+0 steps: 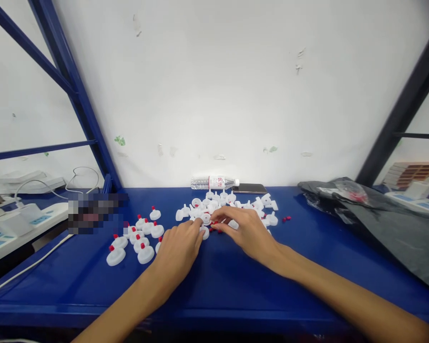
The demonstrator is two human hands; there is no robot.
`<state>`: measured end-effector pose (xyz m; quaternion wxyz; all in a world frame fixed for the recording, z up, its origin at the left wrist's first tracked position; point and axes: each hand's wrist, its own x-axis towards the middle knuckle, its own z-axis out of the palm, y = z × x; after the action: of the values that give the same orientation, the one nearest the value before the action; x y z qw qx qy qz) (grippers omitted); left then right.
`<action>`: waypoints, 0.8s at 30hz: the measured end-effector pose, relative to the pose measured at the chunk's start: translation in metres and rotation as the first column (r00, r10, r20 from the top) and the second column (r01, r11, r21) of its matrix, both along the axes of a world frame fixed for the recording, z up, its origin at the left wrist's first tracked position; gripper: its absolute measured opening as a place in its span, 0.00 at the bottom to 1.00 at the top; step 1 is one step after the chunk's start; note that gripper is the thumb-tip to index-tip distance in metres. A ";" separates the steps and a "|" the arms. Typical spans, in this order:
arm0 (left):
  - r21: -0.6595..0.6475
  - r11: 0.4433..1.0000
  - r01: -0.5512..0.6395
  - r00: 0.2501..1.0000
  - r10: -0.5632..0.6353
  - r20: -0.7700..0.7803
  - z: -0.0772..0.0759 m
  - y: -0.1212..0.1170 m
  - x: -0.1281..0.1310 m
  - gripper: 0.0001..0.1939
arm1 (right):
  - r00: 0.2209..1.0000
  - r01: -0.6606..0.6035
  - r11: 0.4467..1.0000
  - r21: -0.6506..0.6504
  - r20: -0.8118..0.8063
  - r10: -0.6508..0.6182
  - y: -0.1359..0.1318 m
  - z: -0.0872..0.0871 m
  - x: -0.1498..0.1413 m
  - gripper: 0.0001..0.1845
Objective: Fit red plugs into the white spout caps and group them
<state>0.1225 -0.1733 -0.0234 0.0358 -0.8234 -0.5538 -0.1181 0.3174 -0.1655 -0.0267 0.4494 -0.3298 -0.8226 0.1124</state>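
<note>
My left hand (180,240) is closed, its fingertips at a white plastic nozzle lid (204,232) that they partly hide. Across from it, my right hand (248,228) bends thumb and forefinger into a pinch with a small red cap at the tips, mostly hidden. Loose red caps (219,231) lie beneath the right fingers. Behind both hands is a heap of white nozzle lids (214,202), some upright, some tipped over. To the left stand several white lids with red caps on their nozzles (145,254).
A clear water bottle (214,182) lies along the wall beside a dark phone (250,188). More red caps (287,218) sit at right, near a black plastic bag (372,224). Power strips (53,214) with a white cable are at left. Blue posts (82,109) flank the blue table (221,290).
</note>
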 end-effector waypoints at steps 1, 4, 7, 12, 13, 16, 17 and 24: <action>-0.003 1.000 0.007 1.000 -0.007 0.017 0.000 0.000 0.001 0.10 | 1.000 -0.005 1.000 -0.012 -0.010 0.005 0.000 0.001 0.000 0.09; -0.016 1.000 0.027 0.996 -0.026 0.090 -0.004 -0.009 0.002 0.07 | 0.997 -0.048 0.995 -0.088 -0.063 0.042 -0.004 0.005 0.000 0.08; -0.033 0.999 0.043 0.986 -0.037 0.162 -0.012 -0.018 0.000 0.06 | 0.982 -0.131 0.961 -0.244 -0.162 0.093 -0.008 0.004 -0.005 0.07; -0.053 0.998 0.046 0.957 -0.028 0.289 -0.027 -0.024 -0.005 0.14 | 0.984 -0.156 0.948 -0.277 -0.129 0.124 -0.010 -0.003 -0.012 0.07; -0.062 0.997 0.050 0.950 -0.028 0.312 -0.027 -0.025 -0.006 0.15 | 0.985 -0.156 0.950 -0.272 -0.121 0.127 -0.010 -0.003 -0.013 0.07; -0.119 0.990 0.076 0.940 -0.031 0.339 -0.027 -0.027 -0.006 0.12 | 0.984 -0.162 0.940 -0.299 -0.126 0.129 -0.012 0.000 -0.012 0.08; -0.137 0.987 0.080 0.937 -0.028 0.347 -0.026 -0.028 -0.006 0.12 | 0.984 -0.163 0.938 -0.306 -0.125 0.130 -0.012 0.002 -0.012 0.08; -0.119 0.990 0.070 0.920 -0.019 0.391 -0.032 -0.029 -0.010 0.11 | 0.975 -0.215 0.893 -0.396 -0.136 0.175 -0.011 0.000 -0.012 0.11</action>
<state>0.1125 -0.2019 -0.0550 -0.1314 -0.7966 -0.5376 -0.2433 0.3051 -0.1768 -0.0264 0.3965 -0.3262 -0.7870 0.3420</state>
